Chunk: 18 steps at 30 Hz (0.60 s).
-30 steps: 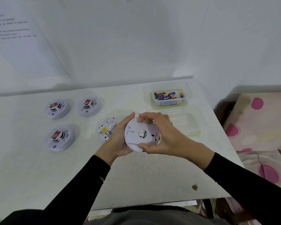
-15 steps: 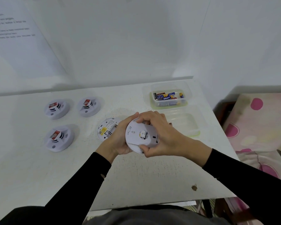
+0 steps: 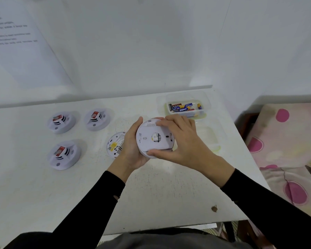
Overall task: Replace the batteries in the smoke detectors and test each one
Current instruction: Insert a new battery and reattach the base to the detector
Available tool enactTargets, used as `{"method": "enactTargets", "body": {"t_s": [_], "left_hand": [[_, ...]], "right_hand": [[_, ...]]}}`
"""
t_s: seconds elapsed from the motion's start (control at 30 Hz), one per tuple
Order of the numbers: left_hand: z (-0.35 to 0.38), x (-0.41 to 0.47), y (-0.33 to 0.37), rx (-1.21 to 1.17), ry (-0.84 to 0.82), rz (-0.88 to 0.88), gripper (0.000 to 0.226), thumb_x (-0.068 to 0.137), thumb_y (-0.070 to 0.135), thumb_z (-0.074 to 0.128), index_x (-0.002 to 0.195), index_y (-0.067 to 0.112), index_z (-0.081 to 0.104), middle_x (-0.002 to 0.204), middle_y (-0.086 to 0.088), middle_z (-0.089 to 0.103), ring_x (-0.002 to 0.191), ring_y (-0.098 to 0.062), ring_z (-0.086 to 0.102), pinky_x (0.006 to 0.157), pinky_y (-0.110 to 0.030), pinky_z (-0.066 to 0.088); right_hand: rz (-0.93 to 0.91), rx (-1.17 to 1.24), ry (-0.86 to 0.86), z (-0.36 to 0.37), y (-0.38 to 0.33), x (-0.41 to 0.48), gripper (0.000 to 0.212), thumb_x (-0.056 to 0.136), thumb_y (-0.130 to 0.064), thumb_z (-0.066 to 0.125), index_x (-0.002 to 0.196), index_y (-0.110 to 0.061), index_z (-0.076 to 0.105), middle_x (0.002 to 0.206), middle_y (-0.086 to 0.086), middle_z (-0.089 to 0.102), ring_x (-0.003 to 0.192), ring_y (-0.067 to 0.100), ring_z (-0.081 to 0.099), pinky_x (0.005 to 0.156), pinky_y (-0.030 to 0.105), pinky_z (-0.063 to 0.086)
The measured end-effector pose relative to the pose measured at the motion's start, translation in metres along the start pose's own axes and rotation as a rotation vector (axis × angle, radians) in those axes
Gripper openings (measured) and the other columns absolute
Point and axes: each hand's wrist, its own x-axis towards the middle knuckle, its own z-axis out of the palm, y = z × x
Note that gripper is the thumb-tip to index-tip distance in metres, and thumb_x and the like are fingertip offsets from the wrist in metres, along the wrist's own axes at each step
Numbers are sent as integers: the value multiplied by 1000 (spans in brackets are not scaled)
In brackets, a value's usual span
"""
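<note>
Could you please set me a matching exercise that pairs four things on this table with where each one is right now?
Things:
1. plain white detector
2. batteries
3. labelled round plate
4. clear lid

Places:
A. partly behind the left hand
B. beside the right hand
C. in both hands' grip
D. in the clear tub

Pairs: 1-C, 2-D, 3-A, 4-B

Cupping the smoke detector (image 3: 151,139) from the left with the left hand (image 3: 133,150), thumb along the rim; gripping from the right with the right hand (image 3: 183,142), fingers over the far edge, thumb on the near edge.
</note>
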Motion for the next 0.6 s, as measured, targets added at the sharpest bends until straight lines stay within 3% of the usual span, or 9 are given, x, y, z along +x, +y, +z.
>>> {"method": "enactTargets", "body": {"t_s": [0.13,0.27,0.47,0.6], "left_hand": [[2,-1,-3,29,11,-35,55,100,53,30,111,15,69,104,-14,73,91,-29,72,74,-40,60],[1,0,-3,68,43,-56,59,100,55,32,103,14,74,102,-15,73,89,-30,71,73,-37,60],[-2,3,-8,40,84,-61,65,97,59,33,92,16,80,98,-15,74,86,-28,72,77,-39,56],[-3,3,-6,46,107,-78,63,97,60,35,97,13,77,100,-17,73,88,-30,72,78,-40,56]], "right_hand": [[-71,-46,94,3,3,1,73,68,-68,67,107,-8,60,108,0,59,98,17,52,90,30,37],[-80,-107,156,7,3,0,73,67,-71,67,97,-5,61,95,3,62,86,22,54,82,34,40],[-60,-124,169,13,2,-1,73,68,-70,68,99,-4,62,94,5,61,85,23,55,81,34,40],[-14,-89,-4,8,3,0,70,72,-70,60,115,-14,59,108,-2,55,100,18,50,90,33,35]]}}
